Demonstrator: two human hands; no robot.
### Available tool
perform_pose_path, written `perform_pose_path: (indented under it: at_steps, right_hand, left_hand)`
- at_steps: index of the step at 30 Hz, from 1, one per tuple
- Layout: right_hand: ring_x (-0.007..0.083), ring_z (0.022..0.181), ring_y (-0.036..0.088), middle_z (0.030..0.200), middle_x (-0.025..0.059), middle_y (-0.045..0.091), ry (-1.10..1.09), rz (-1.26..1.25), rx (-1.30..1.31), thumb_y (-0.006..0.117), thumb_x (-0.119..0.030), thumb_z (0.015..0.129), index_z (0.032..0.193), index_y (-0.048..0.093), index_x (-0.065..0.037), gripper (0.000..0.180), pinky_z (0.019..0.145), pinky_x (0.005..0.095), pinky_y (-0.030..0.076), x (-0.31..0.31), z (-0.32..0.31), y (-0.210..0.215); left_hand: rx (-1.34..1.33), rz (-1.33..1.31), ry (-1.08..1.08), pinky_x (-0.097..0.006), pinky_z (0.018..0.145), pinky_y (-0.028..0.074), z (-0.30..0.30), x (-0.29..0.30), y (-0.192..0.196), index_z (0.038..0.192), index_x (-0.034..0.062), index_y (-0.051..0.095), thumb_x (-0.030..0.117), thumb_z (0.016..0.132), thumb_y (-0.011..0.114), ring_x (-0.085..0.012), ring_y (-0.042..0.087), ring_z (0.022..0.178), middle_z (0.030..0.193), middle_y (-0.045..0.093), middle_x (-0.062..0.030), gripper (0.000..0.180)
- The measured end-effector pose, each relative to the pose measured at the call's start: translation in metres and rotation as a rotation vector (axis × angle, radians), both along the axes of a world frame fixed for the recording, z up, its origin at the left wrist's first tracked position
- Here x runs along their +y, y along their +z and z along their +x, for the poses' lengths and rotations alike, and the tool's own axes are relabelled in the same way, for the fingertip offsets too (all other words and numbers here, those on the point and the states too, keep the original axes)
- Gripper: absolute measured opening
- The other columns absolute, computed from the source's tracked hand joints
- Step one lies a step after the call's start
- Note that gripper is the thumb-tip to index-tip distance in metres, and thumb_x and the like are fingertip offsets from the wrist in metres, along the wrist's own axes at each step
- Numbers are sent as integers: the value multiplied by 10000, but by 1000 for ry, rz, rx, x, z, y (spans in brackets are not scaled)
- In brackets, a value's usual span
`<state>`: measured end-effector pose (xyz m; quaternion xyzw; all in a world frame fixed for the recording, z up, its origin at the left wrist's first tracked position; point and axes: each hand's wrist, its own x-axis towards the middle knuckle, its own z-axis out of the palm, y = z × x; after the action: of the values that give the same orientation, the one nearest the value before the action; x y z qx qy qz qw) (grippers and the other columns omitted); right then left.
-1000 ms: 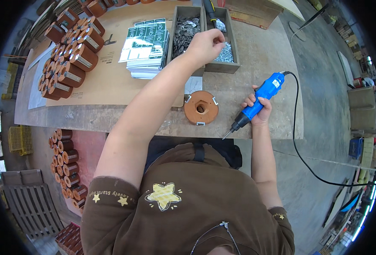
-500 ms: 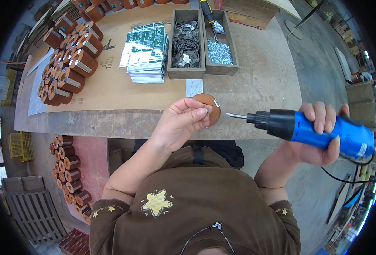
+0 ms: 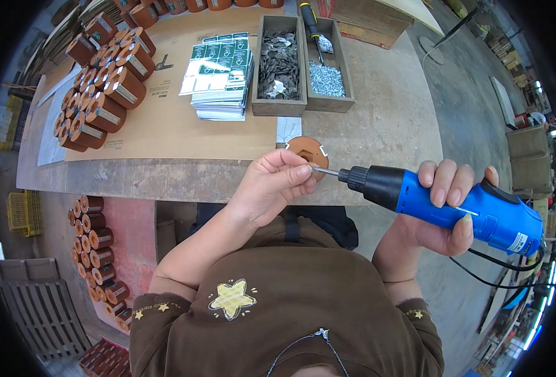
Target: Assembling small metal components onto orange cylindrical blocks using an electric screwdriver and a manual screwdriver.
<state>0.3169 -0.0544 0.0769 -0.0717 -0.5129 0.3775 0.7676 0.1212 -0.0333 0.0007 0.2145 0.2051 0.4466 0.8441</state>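
My right hand [image 3: 444, 204] is wrapped round a blue and black electric screwdriver [image 3: 410, 191], held level with its bit pointing left. The bit's tip meets the fingertips of my left hand [image 3: 278, 182]. That hand is closed in a pinch on a tiny silvery piece, apparently a screw, mostly hidden by the thumb and finger. Just behind the pinch, near the table's front edge, is a round brown spool-like part [image 3: 312, 146] with a hexagonal recess and small light metal pieces at its rim. The hand covers its lower left part.
Farther back stand a wooden box of dark flat pieces [image 3: 280, 63] and one of silvery screws [image 3: 327, 80] holding a yellow-black hand screwdriver [image 3: 309, 19]. Left of them lie stacked green-white printed sheets [image 3: 218, 81] and many brown spools [image 3: 105, 113]. A black cable [image 3: 501, 286] hangs at right.
My right hand has brought the electric screwdriver left, so its bit now reaches the left fingertips. The left hand keeps its pinch, and more of the round brown part's face shows.
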Motion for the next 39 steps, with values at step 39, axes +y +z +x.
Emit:
perform_pose_path:
  at_steps: [39]
  right_hand:
    - [165, 700, 492, 778, 54, 481, 49, -38, 45, 524, -168, 734, 1246, 281, -51, 578, 723, 372, 411, 5, 19, -9]
  left_hand:
    - [270, 510, -41, -292, 807, 442, 6, 33, 18, 1043, 19, 528, 130, 770, 617, -155, 539, 922, 952, 579, -86, 307]
